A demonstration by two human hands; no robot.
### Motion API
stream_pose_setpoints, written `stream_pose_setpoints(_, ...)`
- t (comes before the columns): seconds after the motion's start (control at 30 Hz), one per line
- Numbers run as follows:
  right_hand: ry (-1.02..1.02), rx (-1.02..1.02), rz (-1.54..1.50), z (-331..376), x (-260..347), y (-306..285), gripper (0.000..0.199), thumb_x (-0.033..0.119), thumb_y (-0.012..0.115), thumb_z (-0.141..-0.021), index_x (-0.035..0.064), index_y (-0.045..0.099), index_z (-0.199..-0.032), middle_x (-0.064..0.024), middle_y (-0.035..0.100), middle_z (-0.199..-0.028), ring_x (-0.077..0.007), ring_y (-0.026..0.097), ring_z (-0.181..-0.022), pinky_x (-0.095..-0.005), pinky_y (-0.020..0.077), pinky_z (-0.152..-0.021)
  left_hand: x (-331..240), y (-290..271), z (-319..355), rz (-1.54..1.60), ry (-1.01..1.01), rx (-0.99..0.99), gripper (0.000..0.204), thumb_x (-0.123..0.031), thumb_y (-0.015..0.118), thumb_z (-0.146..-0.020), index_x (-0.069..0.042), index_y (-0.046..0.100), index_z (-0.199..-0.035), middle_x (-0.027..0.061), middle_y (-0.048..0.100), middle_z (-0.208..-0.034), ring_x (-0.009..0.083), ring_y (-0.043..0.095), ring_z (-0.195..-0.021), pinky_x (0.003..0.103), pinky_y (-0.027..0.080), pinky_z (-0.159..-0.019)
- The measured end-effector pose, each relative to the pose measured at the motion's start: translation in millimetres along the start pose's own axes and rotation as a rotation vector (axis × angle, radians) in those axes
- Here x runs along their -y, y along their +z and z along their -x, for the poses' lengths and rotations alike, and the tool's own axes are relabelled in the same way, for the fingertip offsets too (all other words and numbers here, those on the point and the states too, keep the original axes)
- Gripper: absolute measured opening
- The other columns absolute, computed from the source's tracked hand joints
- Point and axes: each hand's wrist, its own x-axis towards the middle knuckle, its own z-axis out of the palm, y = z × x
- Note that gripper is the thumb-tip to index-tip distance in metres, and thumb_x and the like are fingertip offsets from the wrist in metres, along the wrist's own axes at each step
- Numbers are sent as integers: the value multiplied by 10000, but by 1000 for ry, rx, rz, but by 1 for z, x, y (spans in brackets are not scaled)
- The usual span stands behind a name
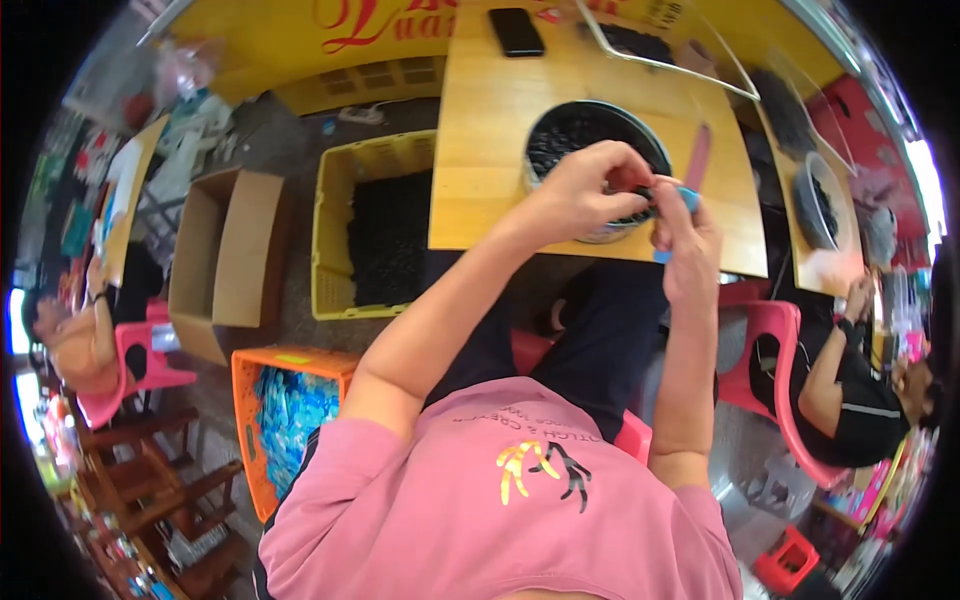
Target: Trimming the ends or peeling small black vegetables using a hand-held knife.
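Observation:
Over a round tub (660,150) of small black pieces (560,145), my two hands meet at the fingertips. My left hand (590,195) is closed, its thumb and forefinger pinching a small black piece (642,194) near the tub's right side. Closed too, my right hand (688,245) touches that spot with its fingertips. Blue parts show above and below its fingers, and a flat pinkish strip (699,160) sticks out beyond them; together they look like a blue-handled knife in its grip. Fingers hide much of the handle and the black piece.
The tub stands on a wooden table (480,190), with a black phone (516,32) and a clear-edged frame farther back. Left are a yellow crate (325,230) of black material, a cardboard box (245,250) and an orange crate (245,400) of blue packets. People sit at either side.

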Motion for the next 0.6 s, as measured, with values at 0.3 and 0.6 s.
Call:
stream_pose_setpoints(0.3, 45, 104, -268, 1, -2, 3, 203, 141, 683, -895, 42, 648, -1068, 57, 520, -698, -31, 416, -552, -189, 331, -501, -7, 12, 12, 82, -38, -170, 209, -82, 738, -767, -49, 646, -951, 16, 572, -871, 101, 557, -775, 249, 439, -621)
stream_pose_setpoints(0.6, 24, 105, -131, 5, 2, 9, 154, 169, 680, -904, 58, 666, -1010, 62, 498, -668, -23, 402, -561, -191, 316, -502, -19, 9, 11, -382, 292, -192, 162, -43, 721, -785, -33, 640, -925, 47, 578, -890, 142, 556, -740, 270, 449, -625)
